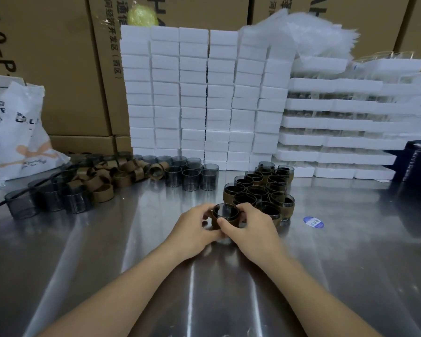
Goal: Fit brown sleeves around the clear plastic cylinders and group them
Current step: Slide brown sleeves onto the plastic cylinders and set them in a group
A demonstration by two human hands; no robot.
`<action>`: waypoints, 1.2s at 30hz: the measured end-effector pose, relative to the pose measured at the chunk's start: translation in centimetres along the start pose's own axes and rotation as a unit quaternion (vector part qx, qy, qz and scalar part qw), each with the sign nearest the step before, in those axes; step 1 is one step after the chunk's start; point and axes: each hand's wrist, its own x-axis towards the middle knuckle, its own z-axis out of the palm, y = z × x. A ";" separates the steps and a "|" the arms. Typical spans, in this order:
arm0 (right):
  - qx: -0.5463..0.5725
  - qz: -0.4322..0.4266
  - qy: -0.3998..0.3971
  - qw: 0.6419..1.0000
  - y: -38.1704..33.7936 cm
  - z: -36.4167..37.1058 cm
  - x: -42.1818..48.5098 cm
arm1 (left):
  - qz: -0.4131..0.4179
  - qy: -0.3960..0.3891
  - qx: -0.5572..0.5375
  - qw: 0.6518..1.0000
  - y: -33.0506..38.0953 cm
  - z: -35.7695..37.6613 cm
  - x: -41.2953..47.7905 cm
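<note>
Both hands, left point(195, 224) and right point(250, 223), pinch one cup point(225, 211) with a brown sleeve point(215, 222), low over the counter point(131, 239), beside the sleeved group point(260, 188).

2 bare forearms point(131, 288), left hand point(195, 229), right hand point(253, 227) — bare too, slender fingers point(243, 207)

Tabletop point(350, 263): metal, glossy, streaked by reflections. Cylinders point(191, 180) are noted as smooth, smoke-tinted clear plastic. Sleeves point(103, 192) are finished matt brown. Blocks point(192, 93) are recorded as matt white foam, cartons point(66, 69) as plain cardboard.
</note>
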 end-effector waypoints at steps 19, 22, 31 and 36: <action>-0.158 -0.087 0.093 0.979 -0.8 -1.1 0.0 | 0.003 -0.041 0.060 0.997 0.8 1.1 -0.6; -0.175 -0.138 0.128 0.966 -2.3 -1.1 0.2 | 0.008 -0.040 0.061 0.997 1.0 1.1 -0.6; -0.241 -0.170 -0.043 0.954 -9.3 2.1 9.6 | 0.039 -0.035 0.119 0.992 0.7 1.6 -0.3; -0.278 -0.087 -0.143 0.946 -9.2 6.7 13.1 | 0.043 -0.031 0.097 0.994 0.9 1.5 -0.1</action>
